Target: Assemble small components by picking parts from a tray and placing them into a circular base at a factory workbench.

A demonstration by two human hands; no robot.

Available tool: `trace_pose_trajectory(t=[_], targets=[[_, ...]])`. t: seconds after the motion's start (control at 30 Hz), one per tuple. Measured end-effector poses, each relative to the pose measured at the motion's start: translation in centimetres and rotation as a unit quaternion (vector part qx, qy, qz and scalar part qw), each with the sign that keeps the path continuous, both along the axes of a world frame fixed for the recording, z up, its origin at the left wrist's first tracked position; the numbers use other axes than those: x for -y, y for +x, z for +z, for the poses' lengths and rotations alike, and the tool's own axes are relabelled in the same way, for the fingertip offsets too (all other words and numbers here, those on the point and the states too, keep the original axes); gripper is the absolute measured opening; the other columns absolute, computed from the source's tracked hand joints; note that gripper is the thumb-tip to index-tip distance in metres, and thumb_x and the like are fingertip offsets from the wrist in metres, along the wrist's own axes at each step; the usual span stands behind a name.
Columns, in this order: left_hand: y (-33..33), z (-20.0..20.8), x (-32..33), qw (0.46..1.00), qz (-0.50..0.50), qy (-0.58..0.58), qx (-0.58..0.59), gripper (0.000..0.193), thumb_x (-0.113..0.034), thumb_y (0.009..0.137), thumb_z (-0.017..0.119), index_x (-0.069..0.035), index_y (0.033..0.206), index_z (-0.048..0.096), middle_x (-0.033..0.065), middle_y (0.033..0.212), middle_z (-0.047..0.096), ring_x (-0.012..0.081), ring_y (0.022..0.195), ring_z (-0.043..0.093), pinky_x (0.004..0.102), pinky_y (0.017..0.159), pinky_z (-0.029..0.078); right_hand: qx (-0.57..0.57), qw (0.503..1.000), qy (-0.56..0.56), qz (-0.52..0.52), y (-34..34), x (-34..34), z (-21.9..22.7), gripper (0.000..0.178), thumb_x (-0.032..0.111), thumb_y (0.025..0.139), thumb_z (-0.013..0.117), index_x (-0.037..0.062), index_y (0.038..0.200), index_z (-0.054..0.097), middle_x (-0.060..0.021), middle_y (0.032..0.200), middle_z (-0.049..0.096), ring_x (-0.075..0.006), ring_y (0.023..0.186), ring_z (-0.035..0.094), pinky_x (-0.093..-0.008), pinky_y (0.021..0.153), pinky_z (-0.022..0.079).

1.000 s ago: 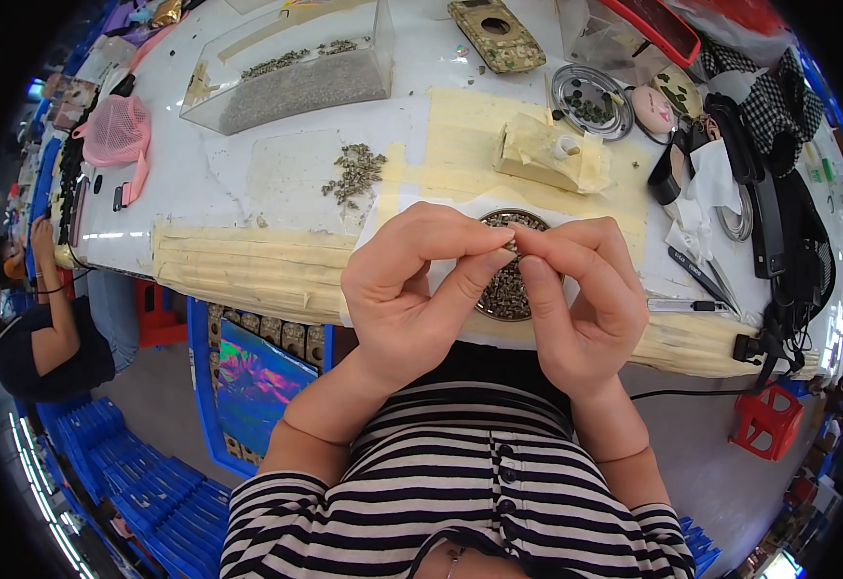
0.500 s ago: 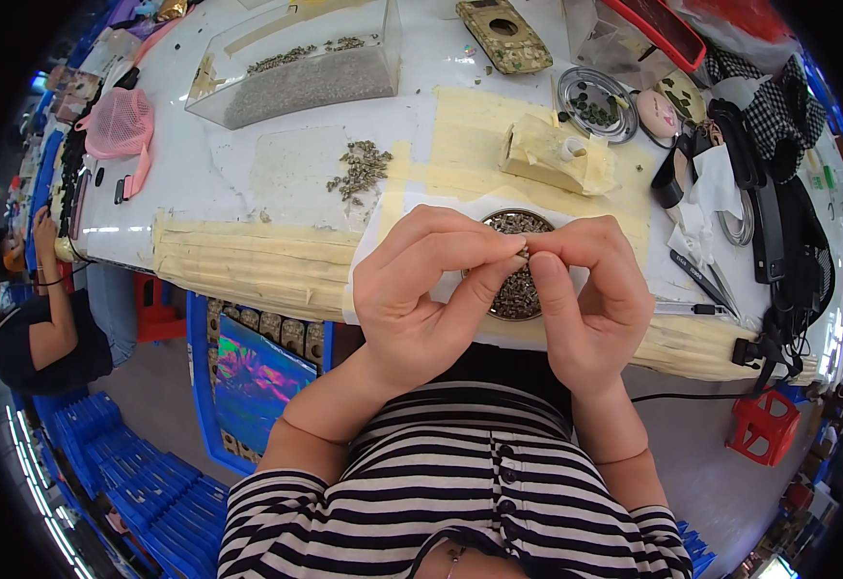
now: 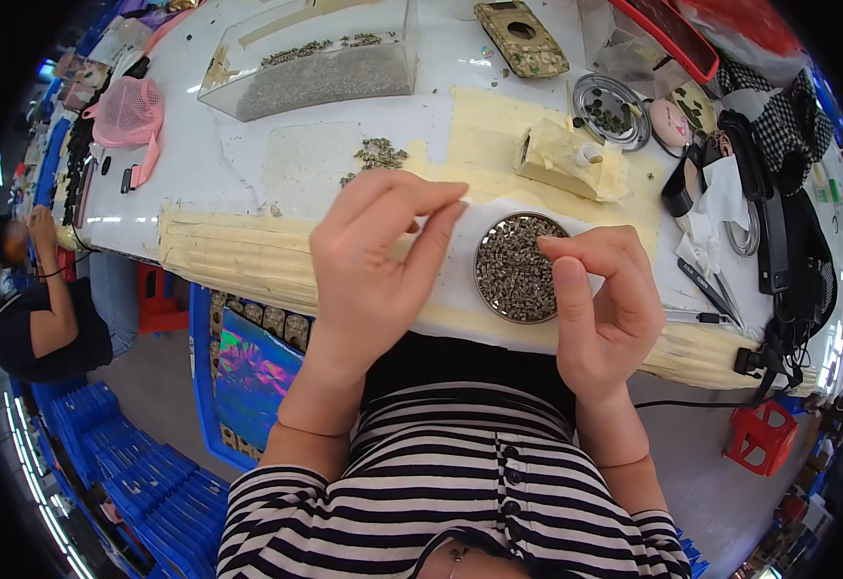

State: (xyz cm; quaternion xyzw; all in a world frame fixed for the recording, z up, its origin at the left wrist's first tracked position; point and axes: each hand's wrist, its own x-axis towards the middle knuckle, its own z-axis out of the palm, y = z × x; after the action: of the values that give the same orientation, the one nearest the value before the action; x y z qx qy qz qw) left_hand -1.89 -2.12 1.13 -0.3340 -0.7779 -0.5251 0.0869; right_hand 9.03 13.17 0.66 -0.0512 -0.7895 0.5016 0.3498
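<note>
My left hand (image 3: 375,265) hovers over the table's front part, left of a round tin (image 3: 482,280) filled with small grey-brown metallic pieces (image 3: 516,272). Its thumb and forefinger come together in a pinch; anything between them is too small to make out. My right hand (image 3: 607,304) is at the tin's right rim, thumb and forefinger bent close together over the pieces. Whatever its fingertips hold is too tiny to name. A loose pile of similar small pieces (image 3: 380,154) lies beyond my left hand, partly covered by it.
A clear bin (image 3: 325,96) of grey bits stands far left. A camouflage-patterned tank hull shell (image 3: 523,39), a tape-covered block (image 3: 571,164) and a clear round dish (image 3: 611,111) lie beyond the tin. Tweezers (image 3: 711,289) and black straps (image 3: 769,232) are at right.
My hands, fingertips together over the tin before, are now apart. The left has moved left, toward the loose pile; the right stays by the tin, whose contents show more. The view has shifted slightly.
</note>
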Motion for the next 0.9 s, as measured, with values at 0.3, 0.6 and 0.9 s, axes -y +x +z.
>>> trace_pose_trajectory(t=[0.3,0.6,0.9], targets=[[-5.2,0.3,1.1,0.956,0.049,-0.216,-0.193,0.008,-0.005,0.079,0.074,-0.003,0.086,0.071,0.0069,0.080,0.060,0.0248,0.080,0.056,0.0346,0.070,0.046,-0.008,1.000,0.013,0.004,-0.2,0.0,-0.1,0.009,-0.001,0.081,0.072,0.0003,0.090,0.073,-0.0079,0.083,0.064,-0.0191,0.075,0.056,-0.0276,0.067,0.044],[-4.7,0.1,0.9,0.951,0.023,-0.229,-0.209,0.008,-0.004,0.079,0.073,-0.001,0.085,0.068,0.0072,0.081,0.058,0.0264,0.077,0.053,0.0365,0.070,0.045,-0.014,1.000,0.021,0.006,-0.3,0.0,-0.1,0.009,0.000,0.081,0.073,0.0007,0.089,0.073,-0.0078,0.081,0.064,-0.0193,0.074,0.055,-0.0274,0.066,0.043],[-3.0,0.8,0.7,0.992,-0.003,-0.076,-0.098,0.008,0.000,0.084,0.068,0.000,0.092,0.067,0.0089,0.083,0.066,0.0243,0.074,0.062,0.0314,0.067,0.050,-0.008,1.000,0.014,0.007,-0.2,-0.1,-0.1,0.010,-0.001,0.079,0.073,0.0016,0.089,0.074,-0.0072,0.081,0.065,-0.0194,0.074,0.056,-0.0277,0.065,0.043]])
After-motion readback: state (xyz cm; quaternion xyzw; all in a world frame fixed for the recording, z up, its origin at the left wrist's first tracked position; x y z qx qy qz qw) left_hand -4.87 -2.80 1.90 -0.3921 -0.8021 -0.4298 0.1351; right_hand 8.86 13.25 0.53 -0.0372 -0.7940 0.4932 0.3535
